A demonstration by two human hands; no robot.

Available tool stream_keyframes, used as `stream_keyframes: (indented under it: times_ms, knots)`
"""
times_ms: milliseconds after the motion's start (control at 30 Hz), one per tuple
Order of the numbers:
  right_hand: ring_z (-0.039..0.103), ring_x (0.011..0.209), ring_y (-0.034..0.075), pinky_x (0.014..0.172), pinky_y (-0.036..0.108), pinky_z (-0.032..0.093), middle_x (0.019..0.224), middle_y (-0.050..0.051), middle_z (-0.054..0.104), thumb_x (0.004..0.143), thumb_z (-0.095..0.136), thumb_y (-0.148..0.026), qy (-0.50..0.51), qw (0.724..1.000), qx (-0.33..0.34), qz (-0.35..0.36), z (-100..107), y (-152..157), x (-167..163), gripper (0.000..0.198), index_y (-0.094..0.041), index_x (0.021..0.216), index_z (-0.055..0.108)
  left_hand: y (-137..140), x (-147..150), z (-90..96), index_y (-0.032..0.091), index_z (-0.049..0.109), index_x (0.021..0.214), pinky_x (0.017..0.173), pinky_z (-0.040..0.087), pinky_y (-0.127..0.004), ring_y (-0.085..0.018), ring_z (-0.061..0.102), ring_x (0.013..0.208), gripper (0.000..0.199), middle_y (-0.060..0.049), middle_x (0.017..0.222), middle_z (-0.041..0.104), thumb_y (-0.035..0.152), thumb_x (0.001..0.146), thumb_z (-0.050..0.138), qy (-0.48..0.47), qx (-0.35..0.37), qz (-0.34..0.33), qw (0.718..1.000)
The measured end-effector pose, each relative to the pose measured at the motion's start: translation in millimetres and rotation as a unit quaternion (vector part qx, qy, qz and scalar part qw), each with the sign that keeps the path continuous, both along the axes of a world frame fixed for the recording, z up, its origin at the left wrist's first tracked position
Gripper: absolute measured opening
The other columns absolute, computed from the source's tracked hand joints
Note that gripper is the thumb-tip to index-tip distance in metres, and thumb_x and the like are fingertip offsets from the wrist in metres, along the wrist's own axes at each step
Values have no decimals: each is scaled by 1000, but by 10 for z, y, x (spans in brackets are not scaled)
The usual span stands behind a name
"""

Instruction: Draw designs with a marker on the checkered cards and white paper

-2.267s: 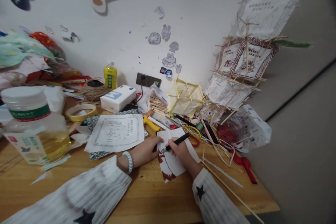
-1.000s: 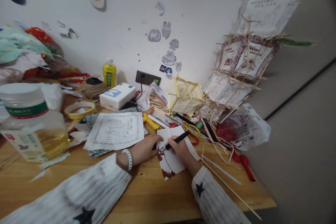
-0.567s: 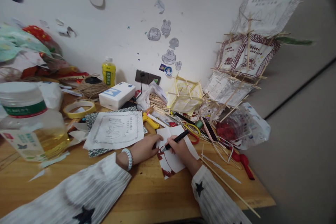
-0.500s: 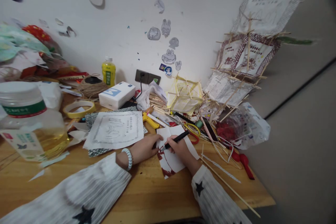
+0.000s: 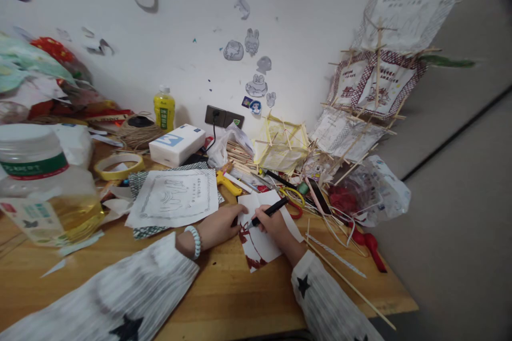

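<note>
A white sheet of paper (image 5: 262, 245) with dark red marks along its left and lower edges lies on the wooden table in front of me. My right hand (image 5: 272, 226) grips a black marker pen (image 5: 270, 212), its tip down at the red marks on the paper's left side. At the paper's left edge my left hand (image 5: 220, 225) rests flat, fingertips touching the sheet and nothing held in it. Left of that hand lies a sheet with a line drawing (image 5: 172, 200), on top of a green patterned piece (image 5: 146, 232).
Behind the paper are a yellow glue gun (image 5: 229, 184), scissors (image 5: 294, 200), a phone (image 5: 319, 195) and thin sticks. A large jar (image 5: 44, 186) stands at left, near a tape roll (image 5: 119, 166) and a white box (image 5: 177, 145). Stick-and-paper lanterns (image 5: 282, 144) lean at the back right.
The marker has shifted very slightly along the red marks in my right hand. My left hand stays at the paper's edge, and the view has moved a little.
</note>
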State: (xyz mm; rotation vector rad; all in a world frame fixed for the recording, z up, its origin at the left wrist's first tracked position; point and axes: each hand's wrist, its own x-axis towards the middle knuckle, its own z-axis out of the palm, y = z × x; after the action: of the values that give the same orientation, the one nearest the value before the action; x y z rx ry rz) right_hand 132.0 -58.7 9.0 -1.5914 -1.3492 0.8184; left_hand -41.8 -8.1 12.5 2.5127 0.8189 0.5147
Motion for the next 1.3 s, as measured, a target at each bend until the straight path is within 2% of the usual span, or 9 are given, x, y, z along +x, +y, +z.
stream_keyframes:
  times_ms: [367,700,967,1300]
  knots:
    - [38,38,8,39,20,27,40,-6,44,76,46,-28,7,1000,13,14,-35,8,27,24,-16,60,59,1,0,-6,17,55,112,80,47,-29,-22,61,91,38,-8,101,65,16,75,51,5,1,1,1000]
    - [37,36,8,39,20,27,37,-6,42,76,46,-24,2,1000,-9,-1,2,16,10,24,-16,57,58,20,-1,-39,16,55,112,80,46,-29,-22,61,92,37,-9,101,65,15,75,53,1,6,-2,1000]
    - [39,38,8,39,20,28,38,-6,44,74,47,-25,11,1000,12,-4,-24,18,25,22,-16,57,58,31,5,-68,17,55,112,82,46,-31,-22,61,93,37,-9,101,65,16,75,53,-5,7,0,1000]
    - [38,36,8,39,20,27,38,-6,43,73,47,-24,18,1000,3,-6,-15,19,25,21,-16,57,59,13,4,-20,17,56,112,84,46,-31,-23,60,96,37,-9,104,65,16,75,53,5,4,3,1000]
